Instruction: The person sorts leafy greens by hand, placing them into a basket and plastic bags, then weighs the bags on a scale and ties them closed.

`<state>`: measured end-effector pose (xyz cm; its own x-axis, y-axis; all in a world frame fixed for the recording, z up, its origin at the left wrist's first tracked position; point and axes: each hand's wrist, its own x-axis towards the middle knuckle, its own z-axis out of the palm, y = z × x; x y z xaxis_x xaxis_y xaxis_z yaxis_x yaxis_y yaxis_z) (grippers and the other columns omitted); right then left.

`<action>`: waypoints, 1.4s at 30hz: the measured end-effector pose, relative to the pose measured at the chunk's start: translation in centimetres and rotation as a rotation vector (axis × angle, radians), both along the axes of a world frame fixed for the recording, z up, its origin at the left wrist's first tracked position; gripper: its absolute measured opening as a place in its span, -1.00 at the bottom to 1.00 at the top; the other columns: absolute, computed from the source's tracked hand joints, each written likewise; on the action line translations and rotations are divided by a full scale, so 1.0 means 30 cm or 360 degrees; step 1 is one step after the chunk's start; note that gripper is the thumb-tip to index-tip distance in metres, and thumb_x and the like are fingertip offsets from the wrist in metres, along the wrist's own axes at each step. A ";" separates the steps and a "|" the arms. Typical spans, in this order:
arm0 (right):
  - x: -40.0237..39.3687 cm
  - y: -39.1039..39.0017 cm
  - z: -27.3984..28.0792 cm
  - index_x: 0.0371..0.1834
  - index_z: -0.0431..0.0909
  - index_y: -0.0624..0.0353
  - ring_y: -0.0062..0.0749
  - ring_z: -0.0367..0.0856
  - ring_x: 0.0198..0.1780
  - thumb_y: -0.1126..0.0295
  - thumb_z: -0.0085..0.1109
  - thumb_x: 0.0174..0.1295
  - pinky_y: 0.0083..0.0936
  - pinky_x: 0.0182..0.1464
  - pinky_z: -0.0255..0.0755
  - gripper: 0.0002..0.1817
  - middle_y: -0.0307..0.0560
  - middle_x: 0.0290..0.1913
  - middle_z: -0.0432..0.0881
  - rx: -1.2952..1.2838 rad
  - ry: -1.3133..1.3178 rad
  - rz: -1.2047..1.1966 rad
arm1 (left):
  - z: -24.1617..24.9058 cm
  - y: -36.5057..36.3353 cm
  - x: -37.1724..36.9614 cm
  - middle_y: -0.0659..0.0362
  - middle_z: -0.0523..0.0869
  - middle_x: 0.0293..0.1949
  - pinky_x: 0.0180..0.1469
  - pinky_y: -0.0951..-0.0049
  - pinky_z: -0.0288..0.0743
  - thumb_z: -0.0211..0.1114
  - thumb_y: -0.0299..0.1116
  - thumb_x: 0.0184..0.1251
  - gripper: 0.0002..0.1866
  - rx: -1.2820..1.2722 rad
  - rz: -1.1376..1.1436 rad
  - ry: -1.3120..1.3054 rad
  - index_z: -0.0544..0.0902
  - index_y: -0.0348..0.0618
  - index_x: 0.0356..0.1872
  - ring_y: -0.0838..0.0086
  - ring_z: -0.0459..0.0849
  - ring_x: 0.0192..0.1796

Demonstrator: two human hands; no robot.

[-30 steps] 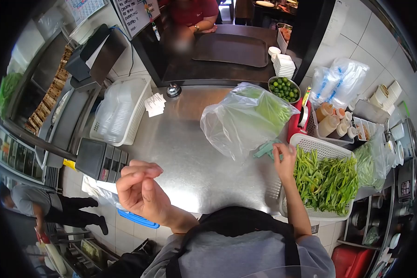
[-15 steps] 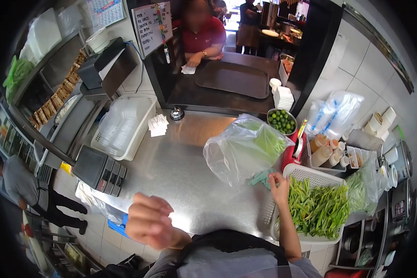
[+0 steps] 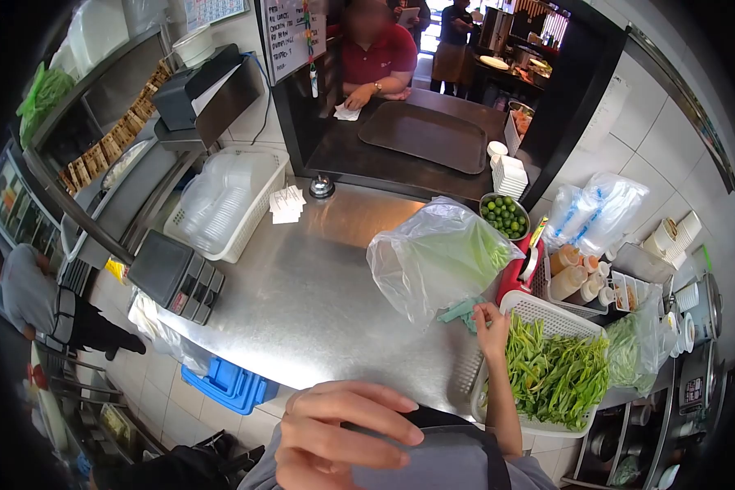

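My left hand (image 3: 343,433) is raised in front of my body, its fingers loosely bent and apart, with nothing in it. My right hand (image 3: 491,328) is at the upper left corner of a white plastic basket (image 3: 475,400) full of leafy green stems (image 3: 555,371). Its fingers are drawn together; whatever they hold, if anything, is hidden. A teal cloth (image 3: 461,311) lies beside those fingertips. Just beyond it, on the steel counter (image 3: 294,302), rests a clear plastic bag (image 3: 429,257) with light green vegetables inside.
A bowl of small green citrus (image 3: 503,217) stands behind the bag. Sauce bottles (image 3: 567,282) are at right. At left are a basket of clear lids (image 3: 212,212), a bell (image 3: 322,188) and a dark drawer unit (image 3: 175,276). A person in red (image 3: 380,61) leans at the pass window.
My left hand has moved right and down toward my body, and its fingers have loosened. The right hand stays at the basket corner. The view has shifted slightly.
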<state>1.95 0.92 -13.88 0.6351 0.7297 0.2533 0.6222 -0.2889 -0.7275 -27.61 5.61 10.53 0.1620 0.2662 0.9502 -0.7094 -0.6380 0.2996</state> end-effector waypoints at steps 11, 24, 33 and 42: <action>0.000 -0.003 -0.002 -0.41 0.56 0.14 -0.60 0.54 -0.53 0.31 0.06 0.23 -0.16 0.31 -0.11 -0.83 -0.31 -0.60 0.58 -0.0030 -0.0027 0.0013 | 0.024 -0.036 -0.003 0.32 0.58 -0.33 -0.02 0.32 0.35 0.43 -0.36 -0.02 -0.65 0.0171 -0.0025 -0.0520 0.43 0.07 -0.24 0.53 0.53 -0.11; 0.002 -0.007 -0.009 -0.41 0.57 0.09 -0.49 0.56 -0.54 0.33 0.09 0.21 -0.09 0.25 -0.08 -0.88 -0.30 -0.62 0.60 0.0039 -0.0033 0.0037 | 0.045 -0.051 -0.005 0.23 0.72 -0.28 0.21 -0.07 0.04 0.11 -0.13 0.31 -0.78 -0.0022 -0.0439 -0.0425 0.31 0.07 -0.19 0.44 0.49 0.02; -0.002 -0.005 -0.006 -0.43 0.57 0.11 -0.57 0.56 -0.54 0.33 0.08 0.22 -0.22 0.28 -0.09 -0.85 -0.31 -0.61 0.60 0.0009 -0.0046 0.0034 | 0.134 -0.070 -0.067 0.19 0.75 -0.40 0.24 -0.10 -0.07 0.03 -0.17 0.38 -0.86 -0.0210 -0.0684 -0.0031 0.30 0.09 -0.25 0.46 0.49 0.05; 0.005 -0.009 -0.011 -0.40 0.57 0.09 -0.47 0.57 -0.53 0.30 0.08 0.22 -0.11 0.27 -0.09 -0.85 -0.27 -0.61 0.61 -0.0030 -0.0075 0.0044 | 0.134 0.038 -0.046 -0.06 0.70 -0.32 0.25 -0.06 0.01 0.02 0.13 0.30 -0.50 -0.0116 -0.1409 0.0106 0.30 -0.02 0.05 0.26 0.42 0.14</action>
